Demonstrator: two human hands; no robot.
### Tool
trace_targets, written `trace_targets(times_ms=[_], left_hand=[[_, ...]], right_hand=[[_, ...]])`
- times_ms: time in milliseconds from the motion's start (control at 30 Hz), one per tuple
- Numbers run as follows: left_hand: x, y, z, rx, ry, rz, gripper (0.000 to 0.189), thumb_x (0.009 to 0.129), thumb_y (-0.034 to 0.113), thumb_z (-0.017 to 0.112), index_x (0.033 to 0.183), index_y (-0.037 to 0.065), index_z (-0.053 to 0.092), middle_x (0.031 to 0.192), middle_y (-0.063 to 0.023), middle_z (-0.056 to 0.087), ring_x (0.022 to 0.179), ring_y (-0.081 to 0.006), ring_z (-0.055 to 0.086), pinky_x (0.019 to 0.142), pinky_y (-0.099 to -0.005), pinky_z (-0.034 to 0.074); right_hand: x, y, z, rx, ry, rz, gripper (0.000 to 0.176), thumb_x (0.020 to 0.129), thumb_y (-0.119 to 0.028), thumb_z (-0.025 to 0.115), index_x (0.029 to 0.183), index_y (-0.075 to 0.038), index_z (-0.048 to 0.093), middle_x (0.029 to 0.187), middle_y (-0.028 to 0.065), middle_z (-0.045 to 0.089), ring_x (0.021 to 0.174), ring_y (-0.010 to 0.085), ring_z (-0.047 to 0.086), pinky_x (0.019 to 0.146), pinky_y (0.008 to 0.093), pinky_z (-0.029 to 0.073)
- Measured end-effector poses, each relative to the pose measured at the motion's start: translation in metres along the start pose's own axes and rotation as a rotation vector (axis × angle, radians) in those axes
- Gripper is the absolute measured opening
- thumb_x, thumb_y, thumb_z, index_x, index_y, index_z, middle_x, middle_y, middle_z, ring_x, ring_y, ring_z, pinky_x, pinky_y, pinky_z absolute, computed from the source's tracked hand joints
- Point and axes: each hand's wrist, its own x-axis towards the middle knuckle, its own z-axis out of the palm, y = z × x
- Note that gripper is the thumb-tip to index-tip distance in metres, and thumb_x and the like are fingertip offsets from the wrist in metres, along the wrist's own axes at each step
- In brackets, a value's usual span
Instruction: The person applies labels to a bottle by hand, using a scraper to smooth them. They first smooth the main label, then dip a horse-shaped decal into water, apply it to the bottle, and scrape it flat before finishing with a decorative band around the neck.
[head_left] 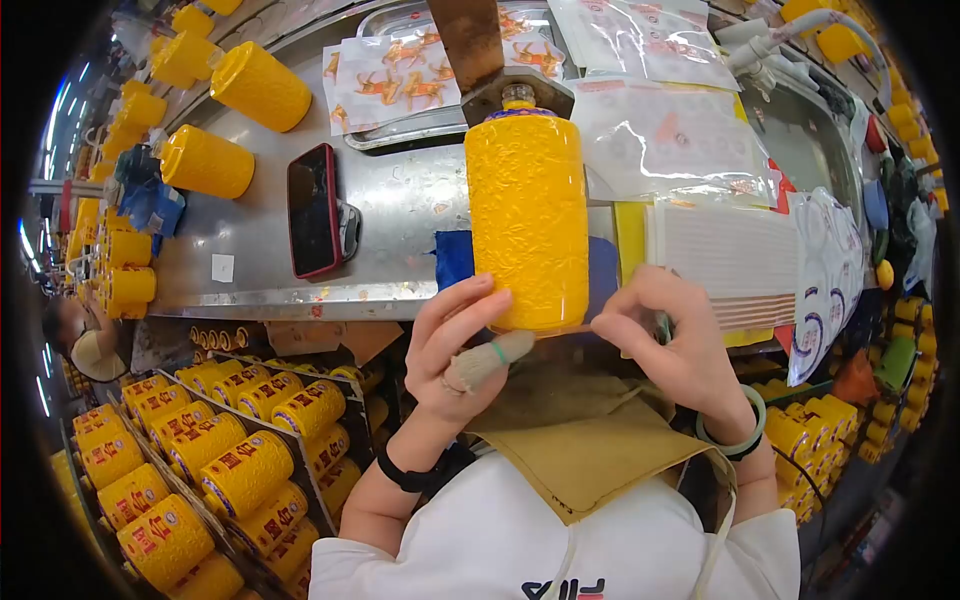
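Note:
A yellow embossed bottle [527,225] lies on its side, its clear glass neck [518,95] at a metal holder [480,60] and its base toward me. My left hand [462,350] grips the base end, fingers along the lower left side. A cloth cover with a green band [488,362] wraps its thumb, which presses near the base rim. My right hand [670,335] is closed in a pinch at the right of the base. A thin orange edge shows along the base between the hands; what the right fingertips hold is too small to make out.
Printed decal sheets [400,75] lie on a metal tray, with plastic-covered sheets [660,140] to the right. A phone [314,210] and two yellow bottles [262,88] stand left. Crates of labelled yellow bottles [245,470] fill the lower left. Another person [92,340] is at far left.

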Motion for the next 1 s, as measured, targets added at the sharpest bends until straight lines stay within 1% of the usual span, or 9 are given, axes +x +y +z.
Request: trace_targets(times_ms=[100, 267, 367, 500, 600, 733, 767, 833, 1000], left_hand=[[-0.012, -0.002, 0.004, -0.031, 0.069, -0.145, 0.027, 0.076, -0.001, 0.085, 0.100, 0.007, 0.076, 0.118, -0.0122, 0.073, 0.113, -0.0349, 0.069, 0.093, -0.0389, 0.063], [-0.008, 0.003, -0.001, 0.019, 0.024, -0.119, 0.029, 0.077, -0.001, 0.085, 0.104, 0.007, 0.076, 0.120, -0.0131, 0.072, 0.113, -0.0347, 0.069, 0.096, -0.0384, 0.061], [0.002, 0.010, -0.003, 0.118, -0.020, 0.041, 0.034, 0.077, -0.001, 0.085, 0.109, 0.009, 0.078, 0.121, -0.0130, 0.072, 0.116, -0.0345, 0.067, 0.094, -0.0394, 0.061], [0.007, 0.005, 0.000, 0.081, -0.137, 0.084, 0.023, 0.079, -0.004, 0.080, 0.095, 0.012, 0.080, 0.128, -0.0143, 0.067, 0.121, -0.0363, 0.064, 0.099, -0.0431, 0.057], [-0.005, 0.000, 0.006, -0.032, 0.039, -0.086, 0.035, 0.075, -0.006, 0.085, 0.106, 0.008, 0.078, 0.127, -0.0127, 0.069, 0.115, -0.0373, 0.069, 0.096, -0.0382, 0.061], [-0.004, 0.013, -0.002, -0.032, 0.005, -0.258, 0.034, 0.077, -0.007, 0.082, 0.106, 0.011, 0.078, 0.130, -0.0147, 0.067, 0.119, -0.0361, 0.067, 0.096, -0.0395, 0.060], [-0.002, 0.014, -0.003, -0.031, 0.005, -0.257, 0.034, 0.077, -0.007, 0.082, 0.106, 0.011, 0.078, 0.130, -0.0147, 0.067, 0.119, -0.0361, 0.067, 0.096, -0.0395, 0.060], [0.001, 0.012, -0.006, 0.171, -0.097, 0.029, 0.029, 0.079, -0.003, 0.080, 0.104, 0.011, 0.079, 0.131, -0.0144, 0.067, 0.123, -0.0356, 0.063, 0.097, -0.0408, 0.059], [0.014, 0.015, -0.002, 0.102, -0.170, 0.047, 0.023, 0.083, -0.001, 0.080, 0.098, 0.015, 0.079, 0.129, -0.0132, 0.066, 0.124, -0.0376, 0.062, 0.103, -0.0440, 0.054]], right_hand=[[0.002, 0.000, 0.001, -0.011, -0.012, -0.020, 0.015, 0.089, -0.012, 0.078, 0.086, 0.001, 0.072, 0.076, 0.0073, 0.062, 0.070, 0.0156, 0.057, 0.066, 0.0307, 0.046], [0.001, 0.005, 0.000, -0.008, -0.005, -0.010, 0.016, 0.089, -0.013, 0.078, 0.085, 0.001, 0.072, 0.077, 0.0075, 0.063, 0.069, 0.0162, 0.057, 0.066, 0.0312, 0.046], [0.000, 0.005, -0.001, -0.024, -0.002, -0.014, 0.016, 0.089, -0.013, 0.078, 0.086, 0.001, 0.072, 0.077, 0.0076, 0.063, 0.069, 0.0166, 0.057, 0.066, 0.0315, 0.046], [0.000, 0.005, 0.000, -0.031, 0.005, -0.043, 0.016, 0.089, -0.013, 0.078, 0.086, 0.001, 0.072, 0.077, 0.0078, 0.064, 0.069, 0.0172, 0.058, 0.066, 0.0319, 0.047], [0.001, 0.003, 0.002, 0.006, 0.007, -0.042, 0.016, 0.089, -0.014, 0.078, 0.086, 0.001, 0.072, 0.077, 0.0081, 0.064, 0.068, 0.0176, 0.058, 0.067, 0.0325, 0.047], [0.002, 0.007, 0.002, -0.017, 0.004, -0.077, 0.016, 0.089, -0.014, 0.078, 0.086, 0.001, 0.072, 0.077, 0.0084, 0.064, 0.069, 0.0179, 0.059, 0.067, 0.0324, 0.048], [0.002, 0.007, 0.001, -0.027, 0.000, -0.071, 0.016, 0.089, -0.014, 0.078, 0.087, 0.001, 0.072, 0.077, 0.0085, 0.065, 0.069, 0.0181, 0.060, 0.067, 0.0323, 0.048], [0.001, 0.007, -0.001, -0.039, 0.001, -0.064, 0.016, 0.089, -0.014, 0.078, 0.087, 0.001, 0.073, 0.077, 0.0087, 0.065, 0.069, 0.0183, 0.060, 0.067, 0.0323, 0.048], [0.001, 0.010, 0.000, -0.046, 0.009, -0.092, 0.017, 0.090, -0.014, 0.078, 0.087, 0.001, 0.072, 0.078, 0.0097, 0.065, 0.069, 0.0192, 0.061, 0.065, 0.0326, 0.048]])
